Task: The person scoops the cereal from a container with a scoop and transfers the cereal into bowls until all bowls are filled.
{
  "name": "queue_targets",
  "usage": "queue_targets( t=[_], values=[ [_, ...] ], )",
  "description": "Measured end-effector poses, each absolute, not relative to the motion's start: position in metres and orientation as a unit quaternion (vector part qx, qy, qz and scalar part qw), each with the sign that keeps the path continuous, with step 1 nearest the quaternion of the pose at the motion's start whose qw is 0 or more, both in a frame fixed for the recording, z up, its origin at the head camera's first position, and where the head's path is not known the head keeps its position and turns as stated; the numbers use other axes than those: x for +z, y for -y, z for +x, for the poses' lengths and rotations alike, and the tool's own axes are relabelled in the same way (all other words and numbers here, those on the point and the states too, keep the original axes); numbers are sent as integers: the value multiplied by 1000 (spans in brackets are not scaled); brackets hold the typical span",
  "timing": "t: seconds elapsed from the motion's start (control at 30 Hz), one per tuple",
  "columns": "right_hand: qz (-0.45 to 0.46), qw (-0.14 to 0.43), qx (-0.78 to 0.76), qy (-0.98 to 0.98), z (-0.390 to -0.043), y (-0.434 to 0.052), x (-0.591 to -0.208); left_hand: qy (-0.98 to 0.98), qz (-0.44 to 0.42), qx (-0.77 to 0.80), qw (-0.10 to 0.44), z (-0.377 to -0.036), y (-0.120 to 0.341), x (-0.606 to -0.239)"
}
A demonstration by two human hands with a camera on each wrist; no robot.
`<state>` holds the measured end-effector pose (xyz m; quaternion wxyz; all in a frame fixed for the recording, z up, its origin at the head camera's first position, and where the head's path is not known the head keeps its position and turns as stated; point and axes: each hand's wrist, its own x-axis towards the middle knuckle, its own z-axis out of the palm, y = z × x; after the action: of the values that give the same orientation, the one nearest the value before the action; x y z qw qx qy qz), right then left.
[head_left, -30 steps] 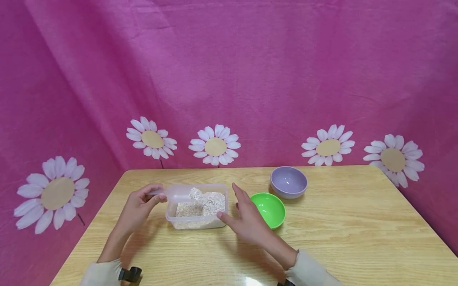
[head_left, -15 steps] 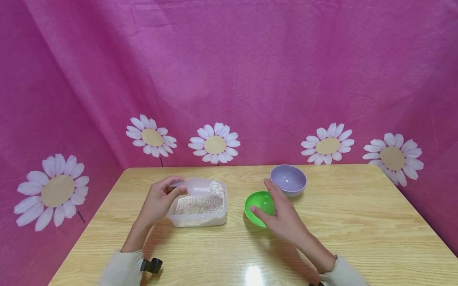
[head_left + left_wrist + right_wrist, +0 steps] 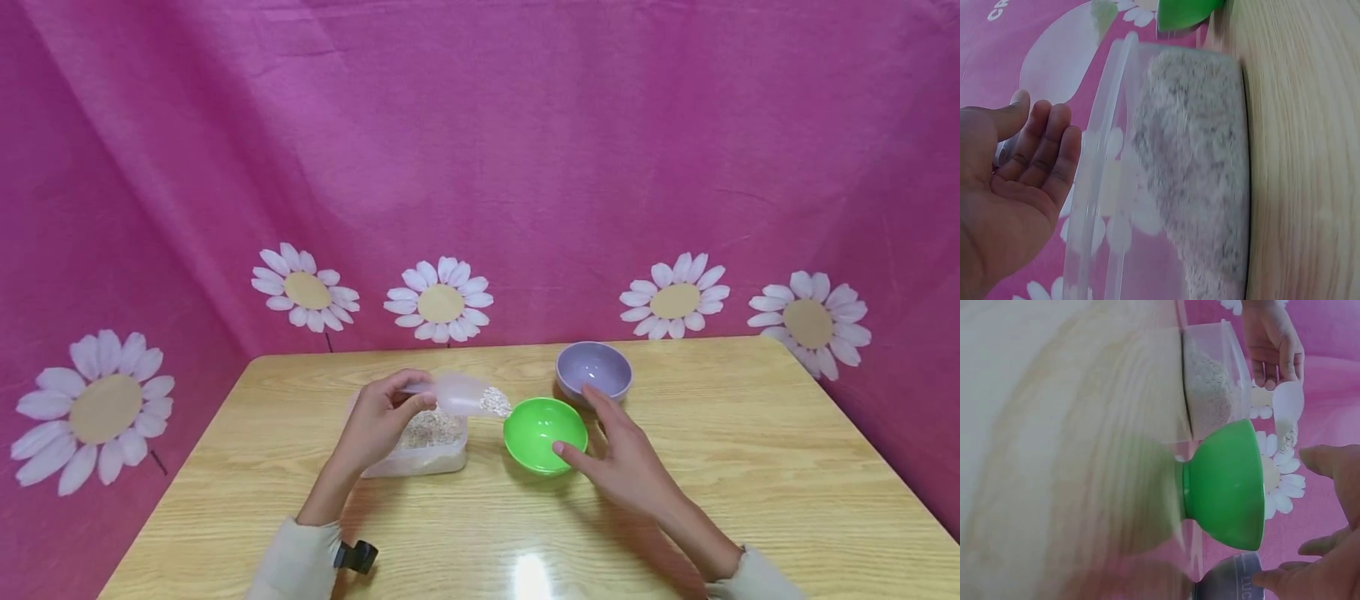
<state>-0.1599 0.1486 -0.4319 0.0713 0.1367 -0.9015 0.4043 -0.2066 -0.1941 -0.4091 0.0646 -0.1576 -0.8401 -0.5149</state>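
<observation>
My left hand (image 3: 378,425) pinches the handle of a translucent scoop (image 3: 459,393). Flakes that look like oats (image 3: 495,402) lie at the scoop's tip, which hangs by the left rim of a green bowl (image 3: 542,440). Below the scoop stands a clear plastic container (image 3: 427,462), partly filled with the same flakes (image 3: 1191,150). My right hand (image 3: 633,467) hovers at the green bowl's right side, thumb and fingers spread. In the right wrist view its thumb (image 3: 1322,461) shows apart from the bowl. The green bowl's visible inside holds no flakes.
A purple bowl (image 3: 594,371) stands behind the green one, close to my right fingertips. All of it rests on a wooden table (image 3: 750,467). A pink cloth (image 3: 525,167) with daisies hangs behind the table's back edge.
My left hand has carried the loaded scoop rightward out of the container to the green bowl. My right hand has moved from the container's right side to the green bowl's right side.
</observation>
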Motion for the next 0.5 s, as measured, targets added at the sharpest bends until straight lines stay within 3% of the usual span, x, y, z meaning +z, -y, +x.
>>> queue_targets(
  t=[0.17, 0.5],
  values=[
    [147, 75, 421, 892, -158, -152, -439, 837, -175, -515, 68, -208, 180, -409],
    [149, 21, 429, 891, -162, -149, -449, 835, -198, -511, 45, -211, 151, -414]
  ],
)
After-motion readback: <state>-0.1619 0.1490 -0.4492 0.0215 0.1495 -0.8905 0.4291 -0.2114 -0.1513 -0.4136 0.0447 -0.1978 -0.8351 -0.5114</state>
